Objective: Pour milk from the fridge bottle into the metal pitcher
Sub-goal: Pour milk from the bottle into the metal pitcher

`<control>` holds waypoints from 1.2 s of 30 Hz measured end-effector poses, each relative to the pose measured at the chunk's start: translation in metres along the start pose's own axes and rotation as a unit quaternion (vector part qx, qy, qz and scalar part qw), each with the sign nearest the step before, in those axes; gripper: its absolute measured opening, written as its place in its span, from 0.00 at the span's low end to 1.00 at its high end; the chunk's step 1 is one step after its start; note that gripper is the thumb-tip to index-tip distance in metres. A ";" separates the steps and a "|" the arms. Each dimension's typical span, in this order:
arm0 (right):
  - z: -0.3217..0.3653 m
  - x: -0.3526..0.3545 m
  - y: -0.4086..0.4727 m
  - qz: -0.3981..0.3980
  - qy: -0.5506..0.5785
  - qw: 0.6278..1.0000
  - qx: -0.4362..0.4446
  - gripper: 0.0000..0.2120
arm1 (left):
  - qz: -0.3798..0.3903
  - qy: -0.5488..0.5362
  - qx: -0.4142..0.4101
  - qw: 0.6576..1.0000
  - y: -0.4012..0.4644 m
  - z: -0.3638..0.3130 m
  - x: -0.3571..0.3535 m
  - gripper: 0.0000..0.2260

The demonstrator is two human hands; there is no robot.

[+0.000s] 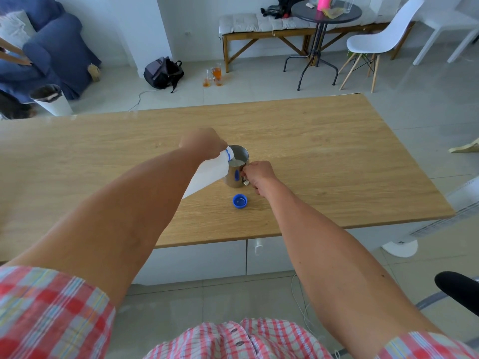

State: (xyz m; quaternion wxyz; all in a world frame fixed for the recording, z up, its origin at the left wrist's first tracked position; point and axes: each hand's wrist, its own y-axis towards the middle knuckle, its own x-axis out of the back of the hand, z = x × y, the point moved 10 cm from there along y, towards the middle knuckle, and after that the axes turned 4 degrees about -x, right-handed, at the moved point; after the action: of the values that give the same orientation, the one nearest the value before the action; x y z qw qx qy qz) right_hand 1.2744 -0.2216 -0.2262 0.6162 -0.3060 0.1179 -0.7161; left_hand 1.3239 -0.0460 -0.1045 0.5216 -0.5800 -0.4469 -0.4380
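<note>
A white plastic milk bottle (pixel 207 174) with a blue neck ring is tipped steeply, its mouth over the rim of the metal pitcher (pixel 237 172). My left hand (pixel 203 142) grips the bottle near its top. White milk shows inside the pitcher. The pitcher stands upright in the middle of the wooden table (pixel 324 156). My right hand (pixel 259 176) is closed on the pitcher's handle at its right side. The bottle's blue cap (pixel 240 201) lies open side up on the table just in front of the pitcher.
Beyond the table's far edge are a blue sofa (pixel 51 45), a white bin (pixel 51 99), a black backpack (pixel 163 72), glass jugs on the floor (pixel 213 76), a bench, a round black table (pixel 324 11) and a white chair (pixel 381 40). A fan base (pixel 400 248) stands right.
</note>
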 end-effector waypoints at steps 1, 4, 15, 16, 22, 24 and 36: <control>0.000 0.000 0.000 0.000 -0.001 1.000 0.000 0.11 | -0.001 0.001 0.000 1.000 0.000 0.000 0.000 0.15; 0.001 0.001 0.001 -0.001 -0.003 1.000 0.001 0.10 | 0.000 0.003 -0.001 1.000 0.000 -0.001 0.000 0.15; 0.000 0.002 -0.001 -0.011 -0.003 1.000 -0.003 0.15 | 0.003 0.009 0.002 1.000 -0.001 -0.001 0.001 0.14; 0.000 0.002 -0.001 -0.010 -0.003 1.000 -0.003 0.15 | 0.003 0.010 0.004 1.000 -0.001 -0.001 0.001 0.13; 0.002 0.001 -0.004 -0.002 -0.003 1.000 -0.001 0.09 | 0.004 0.008 0.005 1.000 -0.002 -0.001 0.002 0.13; 0.003 0.001 -0.004 0.001 -0.008 1.000 0.002 0.09 | 0.002 0.008 0.003 1.000 -0.002 -0.002 0.002 0.14; 0.002 0.002 -0.003 -0.002 -0.011 1.000 0.002 0.10 | 0.010 0.004 0.006 1.000 -0.001 -0.002 0.001 0.14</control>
State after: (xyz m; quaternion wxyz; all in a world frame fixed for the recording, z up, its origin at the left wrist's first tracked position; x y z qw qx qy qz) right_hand 1.2730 -0.2224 -0.2224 0.6162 -0.3134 0.1090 -0.7143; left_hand 1.3229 -0.0474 -0.1029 0.5314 -0.5791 -0.4420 -0.4324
